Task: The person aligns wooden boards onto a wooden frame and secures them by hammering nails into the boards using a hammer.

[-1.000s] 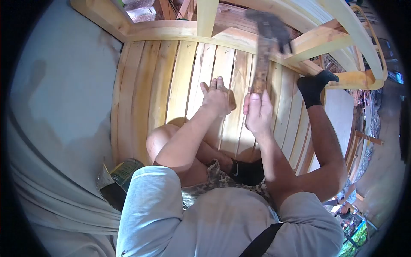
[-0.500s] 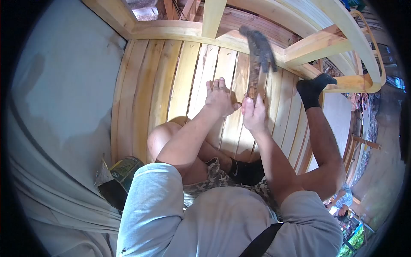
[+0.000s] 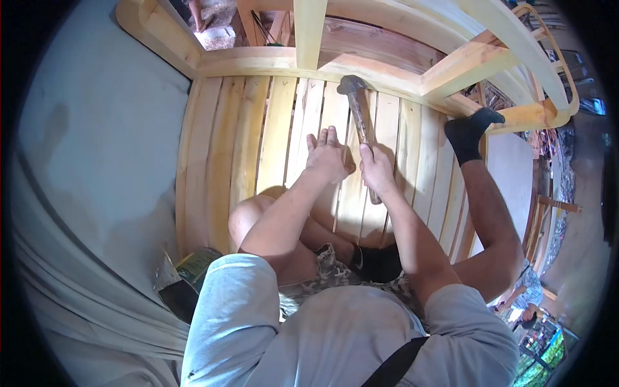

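Observation:
My right hand (image 3: pixel 376 170) is closed around the wooden handle of a hammer (image 3: pixel 362 119). The dark hammer head points away from me, close to the frame rail at the far end of the slats. Just to its left, my left hand (image 3: pixel 329 158) lies flat on the wooden slats (image 3: pixel 277 132) with its fingers stretched out. Small pencil-like marks show near the far ends of some slats. Whether a nail is under the hammer head cannot be made out.
A wooden rail (image 3: pixel 251 62) with upright posts (image 3: pixel 310 32) borders the slats at the far side. An open metal can (image 3: pixel 187 277) stands left of my knee. Grey cloth (image 3: pixel 97 277) hangs at left. Another person (image 3: pixel 530 290) is in the background at lower right.
The hammer has come down from its raised, blurred position toward the slats, its head moving left. My left hand stays flat on the slats.

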Available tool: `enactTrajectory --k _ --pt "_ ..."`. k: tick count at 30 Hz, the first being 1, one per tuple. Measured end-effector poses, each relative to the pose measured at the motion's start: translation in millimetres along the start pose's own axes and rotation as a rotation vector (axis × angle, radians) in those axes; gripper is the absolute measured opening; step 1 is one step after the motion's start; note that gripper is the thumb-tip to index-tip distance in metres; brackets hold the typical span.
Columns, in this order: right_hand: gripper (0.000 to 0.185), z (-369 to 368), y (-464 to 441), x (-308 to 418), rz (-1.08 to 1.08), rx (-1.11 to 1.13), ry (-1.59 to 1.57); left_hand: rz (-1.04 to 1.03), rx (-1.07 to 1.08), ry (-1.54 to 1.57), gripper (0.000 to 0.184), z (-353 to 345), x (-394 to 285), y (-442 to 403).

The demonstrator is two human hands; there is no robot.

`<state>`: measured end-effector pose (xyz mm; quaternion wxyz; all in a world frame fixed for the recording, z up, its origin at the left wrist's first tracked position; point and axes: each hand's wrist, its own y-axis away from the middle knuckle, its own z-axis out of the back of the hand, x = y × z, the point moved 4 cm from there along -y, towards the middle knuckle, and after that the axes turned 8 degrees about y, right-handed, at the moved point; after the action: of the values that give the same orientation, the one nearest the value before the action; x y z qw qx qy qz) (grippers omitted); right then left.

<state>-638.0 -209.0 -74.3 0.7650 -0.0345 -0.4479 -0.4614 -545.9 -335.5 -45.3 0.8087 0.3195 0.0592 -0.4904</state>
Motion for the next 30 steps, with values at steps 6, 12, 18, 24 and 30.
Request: enactTrajectory --k 6,12,18,24,30 --pt "0.039 -1 51 15 -0.164 -0.018 -0.428 0.016 0.03 0.114 0.048 8 7 4" --pt "0.045 -17 18 -2 0.138 -0.217 -0.163 0.029 0.018 0.076 0.042 4 7 -1" --pt "0.039 -20 44 20 -0.152 0.043 -0.463 0.101 -0.129 0.131 0.046 16 22 -10" --pt "0.046 -30 53 38 -0.416 0.237 -1.326 0.253 -0.167 0.123 0.057 8 48 -20" --pt "0.045 -48 32 55 -0.456 0.364 -1.511 0.263 -0.13 0.114 0.065 14 44 -16"
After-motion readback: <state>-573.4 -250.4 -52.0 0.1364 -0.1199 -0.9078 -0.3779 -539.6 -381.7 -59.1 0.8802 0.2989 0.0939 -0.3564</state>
